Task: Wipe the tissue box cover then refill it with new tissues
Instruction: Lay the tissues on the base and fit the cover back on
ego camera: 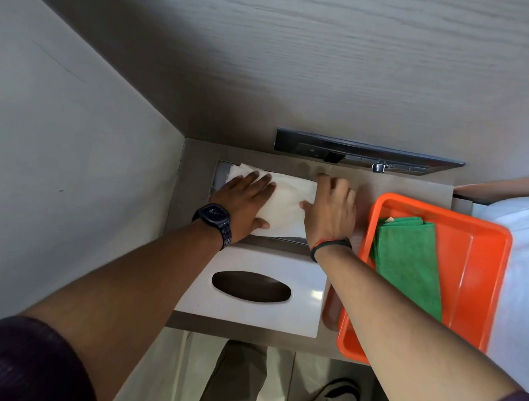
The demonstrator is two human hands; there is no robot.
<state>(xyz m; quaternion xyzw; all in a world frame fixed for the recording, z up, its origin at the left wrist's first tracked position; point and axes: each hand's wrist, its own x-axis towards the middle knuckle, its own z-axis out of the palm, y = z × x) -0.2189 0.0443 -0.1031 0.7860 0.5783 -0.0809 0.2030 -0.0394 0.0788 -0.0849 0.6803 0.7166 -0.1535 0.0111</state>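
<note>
A stack of white tissues point(287, 201) lies in a rectangular recess point(221, 175) sunk into the bedside tabletop. My left hand point(244, 205) rests flat on the stack's left part, fingers spread, thumb at its near edge. My right hand point(333, 210) presses on the stack's right edge, fingers curled over it. The white tissue box cover point(300, 306), with a dark oval slot point(251, 287), lies flat on the tabletop just in front of the recess, below my wrists.
An orange plastic tray point(474, 272) holding a folded green cloth point(407, 263) overhangs the table's right side. A dark switch panel point(367, 152) is set in the wooden wall behind. A white bed point(524, 244) is at right, a wall at left.
</note>
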